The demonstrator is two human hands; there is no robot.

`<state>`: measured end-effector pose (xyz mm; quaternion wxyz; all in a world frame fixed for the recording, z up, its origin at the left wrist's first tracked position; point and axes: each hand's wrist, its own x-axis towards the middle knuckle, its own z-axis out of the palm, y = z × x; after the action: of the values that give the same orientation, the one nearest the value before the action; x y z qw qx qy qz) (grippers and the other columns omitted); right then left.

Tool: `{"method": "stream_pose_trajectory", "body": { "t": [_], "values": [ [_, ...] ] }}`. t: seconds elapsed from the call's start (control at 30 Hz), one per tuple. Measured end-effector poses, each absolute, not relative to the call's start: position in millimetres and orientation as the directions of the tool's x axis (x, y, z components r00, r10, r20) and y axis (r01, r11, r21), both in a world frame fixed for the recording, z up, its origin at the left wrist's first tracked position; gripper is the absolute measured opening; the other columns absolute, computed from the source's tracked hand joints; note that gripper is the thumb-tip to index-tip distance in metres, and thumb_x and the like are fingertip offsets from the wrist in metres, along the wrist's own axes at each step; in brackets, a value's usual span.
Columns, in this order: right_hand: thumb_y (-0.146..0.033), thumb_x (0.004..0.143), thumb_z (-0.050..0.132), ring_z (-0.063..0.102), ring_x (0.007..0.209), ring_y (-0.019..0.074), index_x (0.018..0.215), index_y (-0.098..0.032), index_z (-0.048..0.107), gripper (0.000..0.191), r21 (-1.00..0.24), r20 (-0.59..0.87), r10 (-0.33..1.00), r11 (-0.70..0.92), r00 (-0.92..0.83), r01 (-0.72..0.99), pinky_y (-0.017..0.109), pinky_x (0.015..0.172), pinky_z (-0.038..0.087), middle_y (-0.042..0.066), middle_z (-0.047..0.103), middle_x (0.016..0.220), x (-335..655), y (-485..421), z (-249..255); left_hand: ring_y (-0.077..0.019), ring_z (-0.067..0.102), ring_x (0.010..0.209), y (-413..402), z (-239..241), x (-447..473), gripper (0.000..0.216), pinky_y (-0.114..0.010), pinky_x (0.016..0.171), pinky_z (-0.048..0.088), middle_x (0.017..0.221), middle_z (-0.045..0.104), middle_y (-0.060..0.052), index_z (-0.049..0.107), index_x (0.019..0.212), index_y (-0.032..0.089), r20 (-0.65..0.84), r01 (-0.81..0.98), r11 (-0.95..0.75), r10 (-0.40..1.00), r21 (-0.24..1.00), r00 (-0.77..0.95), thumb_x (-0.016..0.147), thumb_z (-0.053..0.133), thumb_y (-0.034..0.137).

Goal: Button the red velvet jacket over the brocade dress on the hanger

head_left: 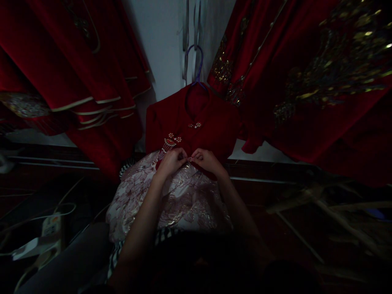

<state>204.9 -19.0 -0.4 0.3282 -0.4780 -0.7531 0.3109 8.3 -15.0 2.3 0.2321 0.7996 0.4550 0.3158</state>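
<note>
A red jacket (167, 112) hangs on a purple hanger (199, 67) in front of me. My left hand (173, 162) and my right hand (207, 160) meet at its lower front, fingers pinched on either side of a small ornamental clasp (190, 159). Whether the two halves of that clasp are joined I cannot tell. Higher up, a beaded clasp (195, 125) sits below the collar. A beaded brooch with tassels (169, 143) decorates the jacket's front, just above my left hand. Beneath my hands spreads a pale floral skirt (186, 196) with a metallic sheen.
Red garments with pale trim (101, 77) hang at the left. To the right is a red garment with gold sequins (321, 81). A power strip (52, 224) with cables lies at lower left. Branch-like wooden pieces (333, 216) lie at lower right. The light is dim.
</note>
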Motion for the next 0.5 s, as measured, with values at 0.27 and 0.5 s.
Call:
{"method": "stream_pose_trajectory", "body": {
  "t": [0.27,0.5],
  "values": [
    [-0.03,0.08,0.068,0.064,0.065,0.0105,0.085,-0.016,0.063,0.016,-0.857,0.068,0.926,0.245,-0.371,0.453,0.021,0.059,0.048,0.003,0.07,0.077,213,-24,13,-0.0143,0.061,0.064,-13,0,14,0.034,-0.024,0.061,0.043,0.074,0.068,-0.003,0.063,0.08,0.018,0.317,0.497,-0.336,0.94,0.8,0.125,0.075,0.069,0.05],
    [-0.035,0.074,0.072,0.056,0.058,0.0067,0.085,-0.015,0.064,0.024,-0.952,-0.111,0.85,0.058,-0.515,0.302,0.019,0.052,0.046,0.001,0.067,0.076,224,-39,44,-0.0128,0.064,0.071,1,-2,18,0.041,-0.021,0.063,0.048,0.084,0.071,-0.003,0.067,0.092,0.016,0.155,-0.098,-0.167,0.981,0.981,-0.118,0.07,0.072,0.05]
  ]
}}
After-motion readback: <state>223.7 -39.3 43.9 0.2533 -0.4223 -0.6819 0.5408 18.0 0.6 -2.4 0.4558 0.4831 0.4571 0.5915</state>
